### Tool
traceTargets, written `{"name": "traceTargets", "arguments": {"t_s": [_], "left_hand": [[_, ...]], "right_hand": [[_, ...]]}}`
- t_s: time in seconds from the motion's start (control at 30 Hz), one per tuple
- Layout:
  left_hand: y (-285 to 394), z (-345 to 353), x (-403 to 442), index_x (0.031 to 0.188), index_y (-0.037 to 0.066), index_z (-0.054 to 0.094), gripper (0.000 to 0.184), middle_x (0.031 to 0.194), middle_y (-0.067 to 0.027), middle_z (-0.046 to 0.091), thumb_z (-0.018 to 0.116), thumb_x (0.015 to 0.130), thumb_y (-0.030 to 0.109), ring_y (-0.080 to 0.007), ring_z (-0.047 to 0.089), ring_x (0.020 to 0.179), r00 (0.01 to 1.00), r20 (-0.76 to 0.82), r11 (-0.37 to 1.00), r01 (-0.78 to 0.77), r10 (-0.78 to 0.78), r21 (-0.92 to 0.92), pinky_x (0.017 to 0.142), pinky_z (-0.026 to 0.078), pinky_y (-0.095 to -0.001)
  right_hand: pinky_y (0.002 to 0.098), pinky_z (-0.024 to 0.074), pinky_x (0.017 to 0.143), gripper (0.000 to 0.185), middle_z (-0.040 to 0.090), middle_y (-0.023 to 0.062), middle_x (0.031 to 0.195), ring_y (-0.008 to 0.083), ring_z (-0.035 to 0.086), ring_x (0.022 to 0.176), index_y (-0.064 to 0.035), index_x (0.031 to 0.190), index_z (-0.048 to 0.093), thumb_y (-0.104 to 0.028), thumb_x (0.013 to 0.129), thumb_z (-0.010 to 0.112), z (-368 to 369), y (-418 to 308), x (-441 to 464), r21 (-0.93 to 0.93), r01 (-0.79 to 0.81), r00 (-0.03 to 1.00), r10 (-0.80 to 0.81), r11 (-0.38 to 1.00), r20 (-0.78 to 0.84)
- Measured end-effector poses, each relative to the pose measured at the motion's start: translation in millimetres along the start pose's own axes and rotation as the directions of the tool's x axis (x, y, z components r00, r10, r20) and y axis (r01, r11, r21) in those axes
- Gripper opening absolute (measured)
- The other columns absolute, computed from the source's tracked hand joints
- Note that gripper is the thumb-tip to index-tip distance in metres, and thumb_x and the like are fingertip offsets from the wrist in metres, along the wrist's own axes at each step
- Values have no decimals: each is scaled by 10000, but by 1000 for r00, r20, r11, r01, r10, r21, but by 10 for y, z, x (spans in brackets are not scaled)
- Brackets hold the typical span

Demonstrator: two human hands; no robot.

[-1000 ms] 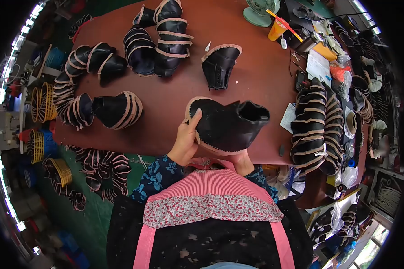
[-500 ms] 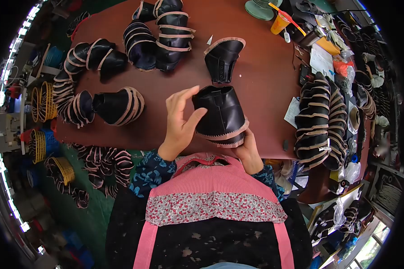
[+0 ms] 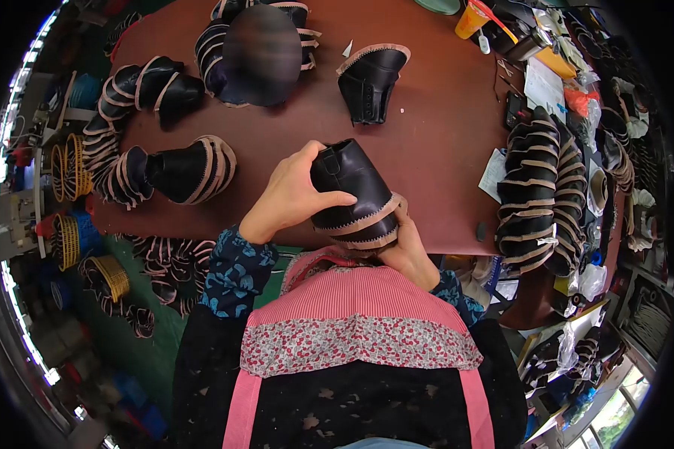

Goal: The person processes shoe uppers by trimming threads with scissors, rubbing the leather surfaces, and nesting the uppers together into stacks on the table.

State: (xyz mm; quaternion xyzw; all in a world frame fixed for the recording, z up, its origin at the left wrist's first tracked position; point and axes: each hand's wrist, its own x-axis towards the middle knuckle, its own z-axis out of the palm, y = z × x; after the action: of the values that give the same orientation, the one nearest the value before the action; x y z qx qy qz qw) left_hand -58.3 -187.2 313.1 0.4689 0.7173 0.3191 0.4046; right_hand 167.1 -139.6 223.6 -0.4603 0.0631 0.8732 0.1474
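Observation:
Black leather boot uppers point(image 3: 356, 181), seemingly two nested together, are tilted between my hands at the table's front edge. Two tan zigzag-edged bands run around their lower end. My left hand point(image 3: 288, 191) grips the left side, thumb laid across the front face and fingers at the narrow upper end. My right hand point(image 3: 410, 251) holds the banded lower end from the right; most of its fingers are hidden behind the leather. Beyond them a single boot upper point(image 3: 368, 86) with lace holes stands on the brown table point(image 3: 442, 172).
Nested boot uppers point(image 3: 191, 170) curve along the table's left side. More rows of uppers point(image 3: 528, 191) lie at the right. A blurred patch covers part of the rear stack. An orange cup point(image 3: 470, 21), papers point(image 3: 544, 86) and scissors point(image 3: 505, 67) sit at the back right.
My left hand has closed onto the uppers, its thumb now on their front. The uppers have turned and tilted to the left. A blurred patch has appeared over the rear stack.

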Motion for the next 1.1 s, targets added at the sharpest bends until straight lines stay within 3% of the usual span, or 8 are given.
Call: {"name": "traceTargets", "arguments": {"t_s": [0.2,0.3,0.43,0.53,0.67,0.77,0.97,1.1], "left_hand": [[-301,-14,85,1085,-44,697,443,986,-75,751,887,740,160,-128,673,903,949,311,931,161,-54,-329,860,548,-317],[-208,-9,29,1057,-29,717,473,973,-126,758,889,705,236,-210,710,910,923,378,979,141,-76,-149,864,551,-353],[-320,-6,32,1100,-67,688,476,1019,-101,744,885,730,161,-161,673,928,865,485,988,155,-131,-11,888,544,-323],[-433,-49,102,1111,-68,684,481,1035,-106,740,878,734,160,-163,672,945,824,559,986,153,-93,-62,904,539,-323],[-370,-7,112,1124,-67,682,472,1046,-102,739,868,749,153,-159,667,963,822,555,974,207,-124,-89,915,535,-323],[-344,77,154,1057,-65,709,455,982,-133,751,860,725,207,-204,699,925,890,440,993,114,-116,32,860,550,-345],[-361,-171,204,1120,-53,711,355,1035,-50,745,805,857,166,-117,667,948,841,538,943,226,-63,-243,877,533,-292],[-434,-440,-10,1137,-61,703,254,1079,-36,730,705,958,119,-97,657,973,988,153,880,102,-33,-465,888,525,-263]], "right_hand": [[626,446,1083,507,528,172,1469,374,530,1335,-113,1476,465,-433,1097,363,-32,-30,13,-67,-36,999,34,997,-35],[625,451,1079,480,551,173,1448,371,552,1315,-108,1467,479,-396,1099,369,-54,7,48,-60,-55,996,51,997,-77],[601,468,1074,455,575,176,1420,363,574,1291,-90,1443,502,-364,1087,425,-107,21,111,-47,-55,997,52,997,-54],[590,474,1070,461,576,182,1417,362,578,1284,-82,1436,507,-371,1084,435,-50,-49,52,-93,-90,993,83,992,-83],[592,471,1069,466,576,185,1414,365,578,1281,-78,1437,504,-372,1080,445,-57,-42,55,-31,-67,996,65,997,-68],[594,463,1077,471,570,184,1422,371,572,1286,-78,1446,493,-371,1080,446,-10,-87,17,-47,-53,989,46,997,-143],[612,427,1103,488,528,187,1465,372,537,1322,-91,1464,468,-375,1068,498,-105,-101,57,-28,6,995,-8,1000,-101],[574,460,1091,491,563,172,1413,354,573,1283,-83,1438,467,-312,1028,612,-316,-133,169,52,190,978,-194,980,81]]}}
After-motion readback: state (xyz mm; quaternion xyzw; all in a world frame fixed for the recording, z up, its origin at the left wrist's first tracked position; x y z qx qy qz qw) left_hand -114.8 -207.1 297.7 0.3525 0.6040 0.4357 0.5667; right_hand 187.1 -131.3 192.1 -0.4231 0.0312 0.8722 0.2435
